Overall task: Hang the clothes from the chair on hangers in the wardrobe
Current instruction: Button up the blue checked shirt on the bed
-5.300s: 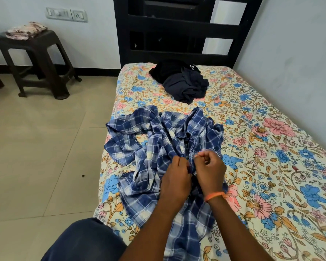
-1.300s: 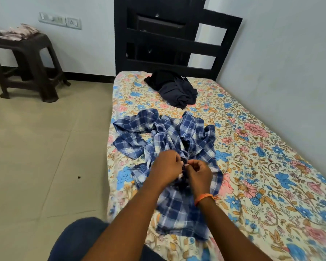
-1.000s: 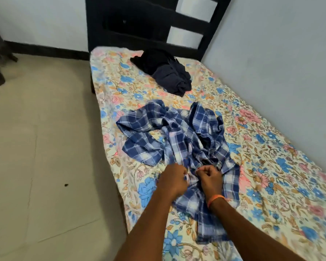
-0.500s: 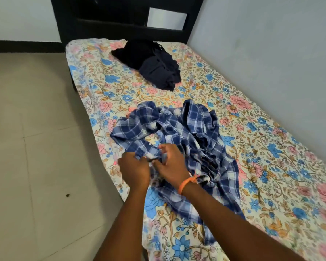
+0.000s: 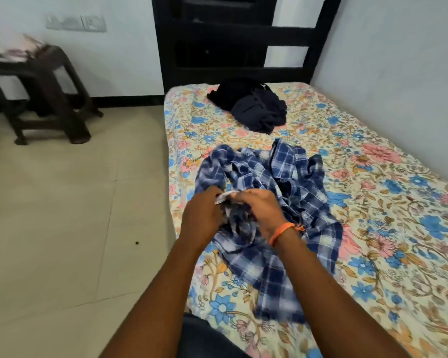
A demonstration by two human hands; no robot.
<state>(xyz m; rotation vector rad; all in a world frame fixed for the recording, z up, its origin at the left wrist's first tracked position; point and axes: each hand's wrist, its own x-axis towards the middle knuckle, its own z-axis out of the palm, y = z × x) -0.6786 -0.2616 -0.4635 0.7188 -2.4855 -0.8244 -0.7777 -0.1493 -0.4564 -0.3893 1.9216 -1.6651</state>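
A blue and white plaid shirt [image 5: 290,182] lies crumpled on the bed's floral sheet [image 5: 388,202]. My left hand [image 5: 202,215] and my right hand [image 5: 259,210], which wears an orange wrist band, both grip a bunched part of the shirt near the bed's left edge. A pile of dark clothes [image 5: 254,107] lies further back near the headboard. No hanger and no wardrobe are in view.
A black slatted headboard [image 5: 233,40] stands against the far wall. A dark plastic stool [image 5: 39,94] with a folded cloth [image 5: 13,49] on top stands on the tiled floor at the left. A wall runs along the bed's right side.
The view has swung back to the left, so the stool shows again. Both hands stay on the plaid shirt and have bunched more of its cloth between them.
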